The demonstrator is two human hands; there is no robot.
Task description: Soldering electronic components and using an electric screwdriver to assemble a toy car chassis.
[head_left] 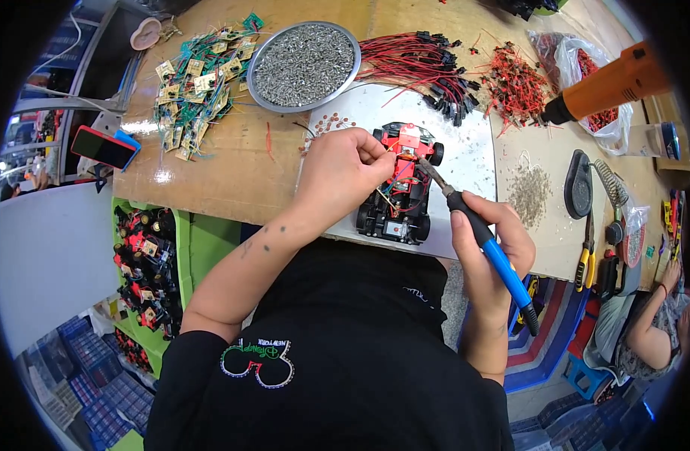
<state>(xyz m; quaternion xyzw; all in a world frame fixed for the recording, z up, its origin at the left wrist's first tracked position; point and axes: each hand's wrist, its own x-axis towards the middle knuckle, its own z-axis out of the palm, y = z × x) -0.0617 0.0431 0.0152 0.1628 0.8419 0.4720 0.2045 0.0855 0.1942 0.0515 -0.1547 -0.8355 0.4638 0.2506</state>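
Soldering iron (503, 270) is clamped in the right grip (495, 244), slanting forward and leftward so its tip is at the far half of the toy car (399, 186). The car lies on a white sheet (471, 154) on the counter (232, 184), ahead and left of that grip, its long axis running roughly away from the person. The left grip (341, 169) is nearer, right at the car's left side, thumb and fingertips together; anything pinched there is too small to tell. Beyond are a metal bowl (285, 109) of small parts and red wires (401, 60).
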